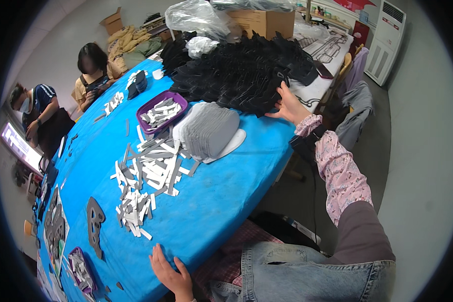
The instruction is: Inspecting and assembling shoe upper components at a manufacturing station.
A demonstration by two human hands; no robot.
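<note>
My right hand [291,104] reaches out to the near right edge of a large heap of black flat cut pieces [226,73]. Its fingers and thumb are apart and touch the heap's edge; no piece is clearly held. On the blue-covered table's near edge, my left hand [170,272] lies flat with its fingers stretched out, holding nothing. Between the hands are a stack of grey rounded flat pieces [206,131] and a scatter of white and grey strips [153,176]. A purple basket [181,100] with more strips stands beside the stack.
A dark grey cut-out piece [93,226] and a second purple basket [91,287] lie at the lower left. Two people [93,75] are at the table's far left side. Behind the heap are a cardboard box [277,22] and clear plastic bags [196,20]. A phone [323,70] lies at right.
</note>
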